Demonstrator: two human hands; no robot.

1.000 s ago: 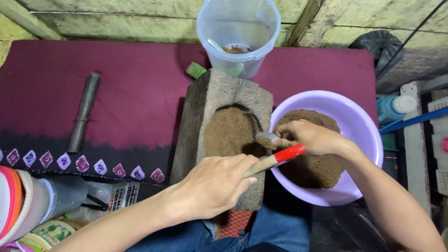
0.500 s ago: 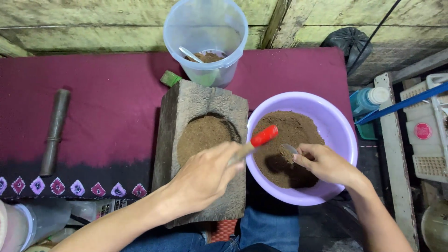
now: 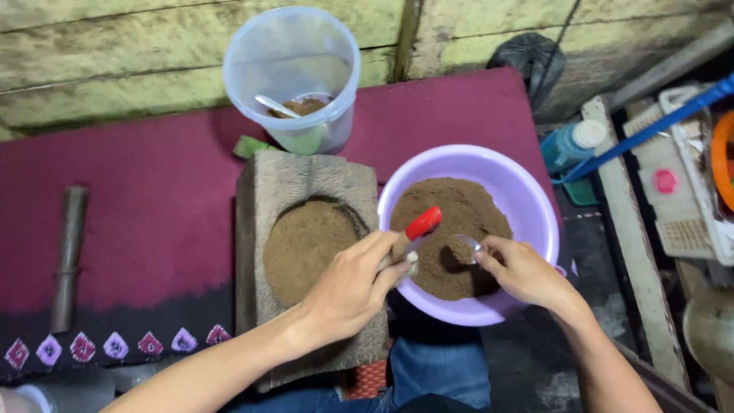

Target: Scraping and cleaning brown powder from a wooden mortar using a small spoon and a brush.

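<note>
Two hands work over a lilac bowl (image 3: 527, 195) of brown powder (image 3: 451, 210): the right hand (image 3: 520, 269) grips a metal spoon (image 3: 464, 248) dipped in it, the left hand (image 3: 353, 284) clasps a red-tipped tool (image 3: 421, 225) at the bowl's rim, beside a stone mould (image 3: 306, 237).

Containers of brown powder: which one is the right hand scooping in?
The wide purple bowl, where the right hand dips a metal spoon. The tall clear tub stands untouched behind; the stone block's hollow lies under the left hand.
</note>
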